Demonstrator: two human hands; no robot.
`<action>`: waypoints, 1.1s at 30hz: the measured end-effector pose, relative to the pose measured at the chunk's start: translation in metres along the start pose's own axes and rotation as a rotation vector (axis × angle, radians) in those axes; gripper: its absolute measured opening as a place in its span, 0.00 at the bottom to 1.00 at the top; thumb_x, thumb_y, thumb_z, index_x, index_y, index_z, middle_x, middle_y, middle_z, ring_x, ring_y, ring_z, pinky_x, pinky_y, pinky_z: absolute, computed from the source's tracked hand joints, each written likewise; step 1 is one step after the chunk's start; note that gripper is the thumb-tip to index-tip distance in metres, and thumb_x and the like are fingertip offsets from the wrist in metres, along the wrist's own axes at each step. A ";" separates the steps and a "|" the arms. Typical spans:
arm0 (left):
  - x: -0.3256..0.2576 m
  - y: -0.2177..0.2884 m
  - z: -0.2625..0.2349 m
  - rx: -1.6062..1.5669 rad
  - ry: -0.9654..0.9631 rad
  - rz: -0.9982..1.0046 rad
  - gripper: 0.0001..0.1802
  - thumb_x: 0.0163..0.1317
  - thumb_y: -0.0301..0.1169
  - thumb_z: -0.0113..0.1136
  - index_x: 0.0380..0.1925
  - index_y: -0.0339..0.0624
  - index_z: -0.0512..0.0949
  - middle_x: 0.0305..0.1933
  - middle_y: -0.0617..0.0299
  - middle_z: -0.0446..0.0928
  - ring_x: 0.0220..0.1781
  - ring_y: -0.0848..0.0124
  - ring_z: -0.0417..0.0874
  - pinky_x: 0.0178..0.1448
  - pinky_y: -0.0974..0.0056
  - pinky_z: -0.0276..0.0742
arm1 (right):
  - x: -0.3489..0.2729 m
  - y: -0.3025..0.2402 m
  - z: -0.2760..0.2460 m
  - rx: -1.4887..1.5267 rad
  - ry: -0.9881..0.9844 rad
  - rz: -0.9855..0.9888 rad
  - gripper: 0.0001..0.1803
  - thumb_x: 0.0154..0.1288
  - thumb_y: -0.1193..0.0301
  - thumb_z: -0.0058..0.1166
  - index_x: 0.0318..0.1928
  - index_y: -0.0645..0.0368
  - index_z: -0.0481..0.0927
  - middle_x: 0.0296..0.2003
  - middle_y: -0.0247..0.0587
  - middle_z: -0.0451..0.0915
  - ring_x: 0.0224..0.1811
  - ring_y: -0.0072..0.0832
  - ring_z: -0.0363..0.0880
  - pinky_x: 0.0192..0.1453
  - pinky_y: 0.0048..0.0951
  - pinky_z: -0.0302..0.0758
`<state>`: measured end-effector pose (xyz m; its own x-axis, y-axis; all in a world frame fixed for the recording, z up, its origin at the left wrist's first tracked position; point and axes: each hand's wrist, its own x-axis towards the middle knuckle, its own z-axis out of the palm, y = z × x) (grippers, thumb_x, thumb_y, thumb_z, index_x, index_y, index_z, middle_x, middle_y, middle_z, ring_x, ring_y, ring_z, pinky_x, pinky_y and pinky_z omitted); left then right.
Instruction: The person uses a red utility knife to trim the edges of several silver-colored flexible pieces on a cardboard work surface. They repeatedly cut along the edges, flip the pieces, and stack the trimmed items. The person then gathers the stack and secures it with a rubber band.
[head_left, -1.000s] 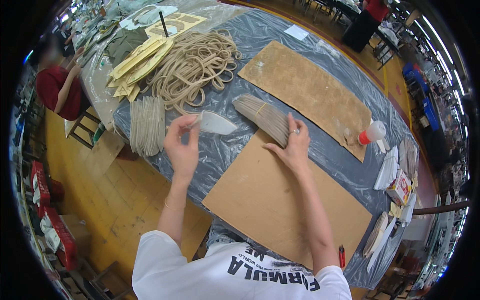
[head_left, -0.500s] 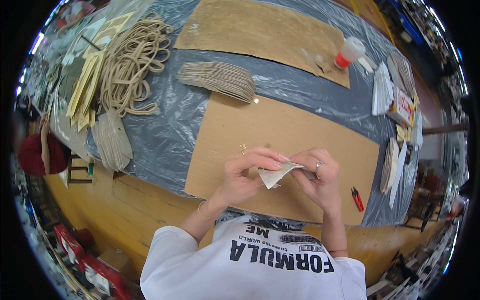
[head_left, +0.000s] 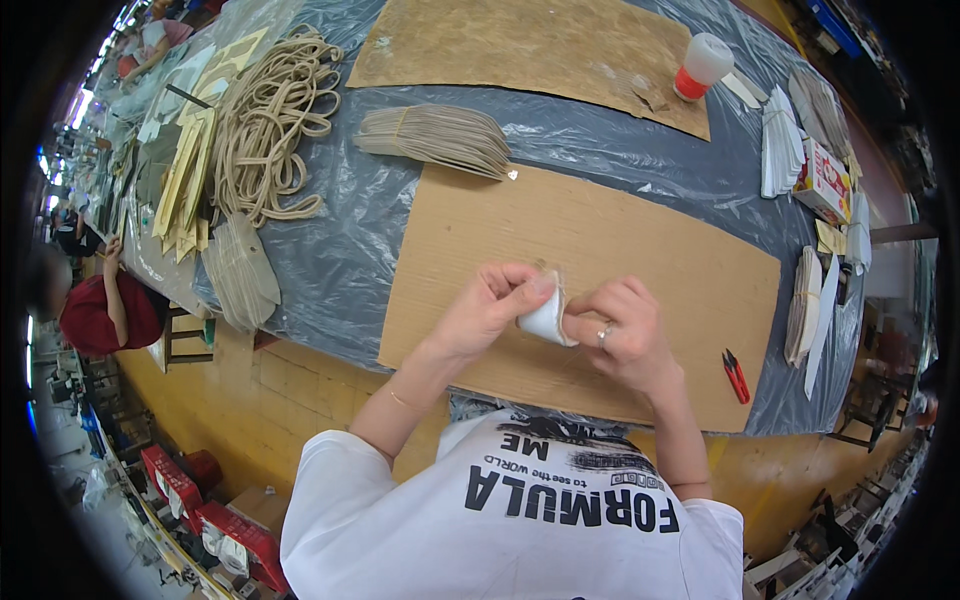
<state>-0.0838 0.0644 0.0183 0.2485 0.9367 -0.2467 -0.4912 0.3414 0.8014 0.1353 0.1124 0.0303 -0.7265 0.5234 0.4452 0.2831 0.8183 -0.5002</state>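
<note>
Between my two hands is a small curved piece of fabric (head_left: 543, 322), its white side showing. My left hand (head_left: 497, 305) pinches its upper edge between thumb and fingers. My right hand (head_left: 625, 335), with a ring on one finger, grips the other edge; its fingertips are partly hidden behind the curl. Both hands are above a brown cardboard sheet (head_left: 470, 235) on the table. To the right of my right hand lies a pair of red-handled thread snips (head_left: 736, 376) on the cardboard. Beyond the cardboard rests a banded stack of beige fabric pieces (head_left: 435, 138).
At the left are a heap of beige cord (head_left: 268, 140), yellowish card patterns (head_left: 186, 180) and grey-beige cut pieces (head_left: 240, 272). A red-and-white bottle (head_left: 703, 66) stands on the far cardboard (head_left: 520, 45). White pieces (head_left: 781, 145) and a small box (head_left: 822, 182) line the right edge. A seated person (head_left: 105, 315) is at far left.
The fabric piece has turned from flat and slanting to upright and curled, showing its white side. My left hand has tilted upward, and my right hand's fingers have curled in more.
</note>
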 end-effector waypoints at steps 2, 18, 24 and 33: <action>0.000 0.002 0.002 0.062 0.066 0.084 0.09 0.69 0.33 0.65 0.38 0.37 0.84 0.36 0.64 0.85 0.42 0.79 0.82 0.50 0.71 0.77 | 0.003 0.007 0.003 0.173 0.011 0.167 0.12 0.51 0.74 0.67 0.39 0.50 0.88 0.30 0.31 0.82 0.33 0.30 0.78 0.39 0.31 0.71; -0.022 0.017 -0.035 0.210 -0.300 0.439 0.41 0.52 0.27 0.76 0.66 0.35 0.69 0.60 0.41 0.78 0.59 0.56 0.81 0.66 0.53 0.72 | 0.030 0.002 -0.002 -0.342 0.281 -0.168 0.20 0.48 0.70 0.63 0.46 0.44 0.89 0.37 0.28 0.82 0.39 0.25 0.78 0.39 0.29 0.70; -0.033 0.016 -0.029 -0.225 -0.238 0.073 0.62 0.53 0.28 0.76 0.78 0.39 0.40 0.67 0.37 0.70 0.68 0.55 0.76 0.71 0.55 0.68 | 0.020 0.009 -0.006 -0.537 0.352 -0.222 0.23 0.46 0.68 0.64 0.48 0.40 0.89 0.42 0.27 0.83 0.40 0.24 0.78 0.40 0.28 0.69; -0.038 0.020 0.004 0.119 -0.066 0.084 0.43 0.63 0.16 0.61 0.76 0.33 0.51 0.45 0.47 0.86 0.45 0.65 0.89 0.51 0.67 0.84 | 0.020 0.006 0.005 -0.232 0.311 -0.037 0.25 0.43 0.74 0.69 0.47 0.44 0.90 0.38 0.29 0.84 0.36 0.26 0.77 0.36 0.27 0.70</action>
<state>-0.0995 0.0354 0.0462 0.2668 0.9531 -0.1430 -0.4114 0.2468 0.8774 0.1195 0.1264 0.0330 -0.5244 0.5105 0.6814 0.4203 0.8512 -0.3142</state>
